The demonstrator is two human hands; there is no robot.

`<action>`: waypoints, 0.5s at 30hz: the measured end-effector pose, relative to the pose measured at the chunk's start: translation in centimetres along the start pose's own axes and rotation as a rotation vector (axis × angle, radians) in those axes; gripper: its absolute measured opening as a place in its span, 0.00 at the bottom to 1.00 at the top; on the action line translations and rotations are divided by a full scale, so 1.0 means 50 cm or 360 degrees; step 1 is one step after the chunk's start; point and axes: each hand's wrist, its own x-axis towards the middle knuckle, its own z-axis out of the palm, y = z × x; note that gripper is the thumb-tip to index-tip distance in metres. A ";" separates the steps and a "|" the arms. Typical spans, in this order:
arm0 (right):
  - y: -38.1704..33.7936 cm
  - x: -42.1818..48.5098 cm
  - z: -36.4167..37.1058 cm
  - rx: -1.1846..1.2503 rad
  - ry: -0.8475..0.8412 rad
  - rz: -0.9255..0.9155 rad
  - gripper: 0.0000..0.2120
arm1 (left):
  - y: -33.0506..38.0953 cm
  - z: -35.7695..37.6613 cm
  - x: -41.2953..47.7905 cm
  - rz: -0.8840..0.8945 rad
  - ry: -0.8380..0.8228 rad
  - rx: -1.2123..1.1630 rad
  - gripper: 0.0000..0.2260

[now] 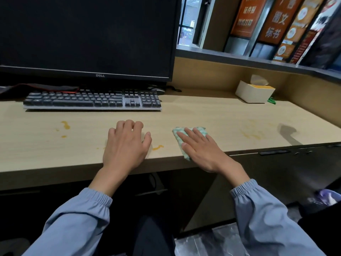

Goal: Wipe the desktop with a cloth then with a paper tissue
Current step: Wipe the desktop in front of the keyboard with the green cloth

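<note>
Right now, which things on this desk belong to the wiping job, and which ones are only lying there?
For the job:
cloth, pressed flat under the right hand
desktop
orange stains
tissue box with a tissue sticking out

Only lying there:
keyboard
monitor
mouse
green item beside the tissue box

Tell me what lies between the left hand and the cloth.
An orange smear on the desktop, nearer the left hand than the cloth; head view.
</note>
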 end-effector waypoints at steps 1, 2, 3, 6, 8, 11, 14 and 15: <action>0.017 -0.001 -0.003 -0.0001 -0.0009 0.0041 0.25 | 0.000 0.000 0.000 -0.0001 0.0003 -0.0002 0.18; 0.035 -0.002 -0.006 -0.0003 -0.0023 0.0085 0.25 | 0.000 -0.001 0.000 0.0000 0.0014 -0.0006 0.18; 0.052 -0.003 -0.009 -0.0005 -0.0043 0.0126 0.25 | 0.001 -0.001 -0.002 0.0003 0.0025 -0.0014 0.18; 0.076 0.007 -0.023 -0.0027 -0.0138 0.0172 0.25 | 0.004 0.000 -0.004 0.0019 0.0017 -0.0008 0.18; 0.073 0.024 -0.030 -0.0015 -0.0197 0.0180 0.25 | 0.005 0.004 -0.003 0.0077 0.0006 -0.0013 0.19; 0.075 0.070 -0.038 -0.0054 -0.0219 0.0197 0.26 | 0.005 0.004 -0.002 0.0107 0.0024 -0.0014 0.22; 0.083 0.122 -0.046 -0.0043 -0.0254 0.0183 0.26 | 0.004 0.002 -0.004 0.0106 0.0003 -0.0028 0.23; 0.086 0.144 -0.047 -0.0042 -0.0263 0.0181 0.26 | 0.003 0.004 -0.003 0.0106 0.0000 -0.0028 0.23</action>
